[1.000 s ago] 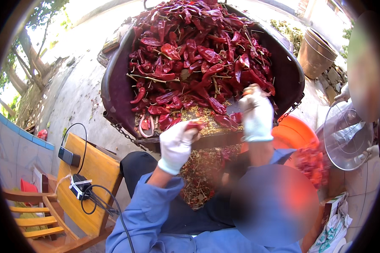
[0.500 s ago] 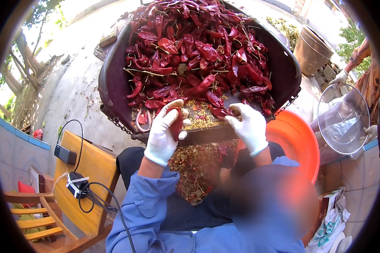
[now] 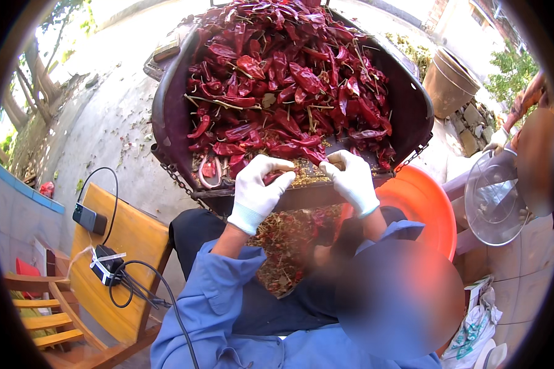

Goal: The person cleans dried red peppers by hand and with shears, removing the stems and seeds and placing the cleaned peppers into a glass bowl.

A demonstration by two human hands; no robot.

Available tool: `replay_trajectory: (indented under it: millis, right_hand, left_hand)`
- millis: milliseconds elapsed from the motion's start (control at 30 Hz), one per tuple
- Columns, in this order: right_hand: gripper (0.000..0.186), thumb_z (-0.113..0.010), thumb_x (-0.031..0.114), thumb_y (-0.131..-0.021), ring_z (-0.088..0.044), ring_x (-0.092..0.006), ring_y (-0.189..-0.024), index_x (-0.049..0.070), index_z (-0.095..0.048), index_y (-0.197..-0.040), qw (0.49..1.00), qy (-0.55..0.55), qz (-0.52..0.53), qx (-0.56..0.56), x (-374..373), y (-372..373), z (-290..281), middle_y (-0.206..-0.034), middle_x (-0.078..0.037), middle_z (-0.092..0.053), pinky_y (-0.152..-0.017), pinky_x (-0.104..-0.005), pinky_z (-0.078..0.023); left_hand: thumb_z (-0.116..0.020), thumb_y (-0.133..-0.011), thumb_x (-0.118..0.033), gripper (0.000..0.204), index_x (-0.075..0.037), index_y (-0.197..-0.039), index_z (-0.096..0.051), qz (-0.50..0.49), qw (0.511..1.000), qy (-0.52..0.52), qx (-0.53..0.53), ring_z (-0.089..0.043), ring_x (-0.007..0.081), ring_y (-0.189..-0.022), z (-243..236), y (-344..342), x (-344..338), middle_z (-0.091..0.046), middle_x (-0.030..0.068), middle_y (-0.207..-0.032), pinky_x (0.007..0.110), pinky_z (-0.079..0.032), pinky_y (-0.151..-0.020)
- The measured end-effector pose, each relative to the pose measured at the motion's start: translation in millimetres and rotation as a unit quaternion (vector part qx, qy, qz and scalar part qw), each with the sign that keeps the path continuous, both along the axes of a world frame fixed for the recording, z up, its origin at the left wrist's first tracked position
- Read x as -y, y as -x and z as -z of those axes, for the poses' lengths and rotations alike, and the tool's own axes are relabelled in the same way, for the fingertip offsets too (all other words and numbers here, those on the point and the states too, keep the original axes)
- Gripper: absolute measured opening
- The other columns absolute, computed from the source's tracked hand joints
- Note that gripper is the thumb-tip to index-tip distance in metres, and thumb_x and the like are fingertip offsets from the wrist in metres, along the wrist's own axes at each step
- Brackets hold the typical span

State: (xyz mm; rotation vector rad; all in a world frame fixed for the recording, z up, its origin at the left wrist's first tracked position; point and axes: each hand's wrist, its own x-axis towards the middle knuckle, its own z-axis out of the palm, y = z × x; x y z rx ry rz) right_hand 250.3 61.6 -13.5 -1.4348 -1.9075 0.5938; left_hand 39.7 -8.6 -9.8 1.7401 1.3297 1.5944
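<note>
My left hand (image 3: 258,190) wears a white glove and is closed on a dried red chilli (image 3: 272,175) at the front lip of a dark metal bin (image 3: 169,114). My right hand (image 3: 353,181), gloved too, has its fingers curled on the tip of another chilli (image 3: 315,156). A heap of wrinkled red chillies (image 3: 289,80) with pale stems fills the bin. Yellow seeds (image 3: 305,179) lie along its front floor. Below the bin, between my legs, are chaff and red bits (image 3: 277,246).
An orange basin (image 3: 421,203) is at my right; a wooden chair (image 3: 120,289) with cabled black devices (image 3: 108,264) is at my left. Another person's gloved hand (image 3: 497,138) is beside a round mesh sieve (image 3: 492,197). A brown bucket (image 3: 449,80) stands behind, near tiled low walls (image 3: 24,234).
My left hand, raised upright a half second ago, now tilts rightward over the bin's lip. My right hand has shifted slightly left. The basin's red contents, blurred earlier, are out of sight.
</note>
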Motion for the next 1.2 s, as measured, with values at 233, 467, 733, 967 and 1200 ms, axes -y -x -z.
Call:
replay_trajectory:
  millis: [233, 467, 733, 967, 1200]
  right_hand:
    - [0.028, -0.076, 0.025, -0.084, -0.064, -0.0137, -0.064, -0.001, -0.070, -0.093, 0.981, 0.144, -0.118, -0.049, 37, 10, -45, -0.073, -0.010, -0.068, -0.058, -0.0299, -0.050]
    - [0.016, -0.069, 0.019, -0.089, -0.065, -0.0196, -0.062, 0.003, -0.067, -0.090, 0.990, 0.044, -0.113, -0.067, 57, 17, -40, -0.073, -0.009, -0.066, -0.056, -0.0336, -0.050]
    - [0.017, -0.067, 0.027, -0.090, -0.064, -0.0308, -0.065, 0.010, -0.065, -0.087, 0.981, -0.148, -0.113, 0.053, 60, 22, -21, -0.071, -0.012, -0.062, -0.058, -0.0399, -0.049]
    - [0.020, -0.064, 0.028, -0.091, -0.065, -0.0344, -0.068, 0.009, -0.066, -0.085, 0.988, -0.020, -0.153, 0.023, 61, 20, -23, -0.071, -0.013, -0.064, -0.061, -0.0427, -0.050]
    - [0.027, -0.061, 0.025, -0.096, -0.054, -0.0164, -0.049, 0.002, -0.065, -0.080, 0.983, 0.109, -0.125, -0.074, 61, 13, -10, -0.059, -0.009, -0.058, -0.049, -0.0322, -0.042]
  left_hand:
    - [-0.081, -0.075, -0.021, 0.050, -0.016, -0.122, -0.068, 0.007, 0.971, -0.036, -0.237, -0.064, 0.0232, -0.073, 2, -17, 10, -0.060, 0.0055, -0.088, 0.033, -0.052, -0.066]
    - [-0.079, -0.074, -0.017, 0.030, -0.013, -0.102, -0.071, -0.029, 0.972, -0.067, -0.225, -0.064, 0.0237, -0.070, 7, -15, 7, -0.060, 0.0061, -0.084, 0.033, -0.051, -0.061]
    - [-0.076, -0.076, -0.013, 0.018, -0.010, -0.093, -0.070, -0.024, 0.968, -0.088, -0.232, -0.064, 0.0261, -0.067, 4, -13, 3, -0.060, 0.0068, -0.080, 0.034, -0.050, -0.059]
    - [-0.075, -0.074, -0.011, 0.018, -0.012, -0.091, -0.069, 0.014, 0.954, -0.069, -0.292, -0.064, 0.0239, -0.070, 7, -4, 9, -0.059, 0.0043, -0.080, 0.034, -0.050, -0.059]
    - [-0.072, -0.081, -0.019, 0.011, -0.012, -0.087, -0.066, 0.049, 0.948, -0.047, -0.311, -0.063, 0.0233, -0.073, 12, -7, 8, -0.057, 0.0035, -0.080, 0.034, -0.049, -0.061]
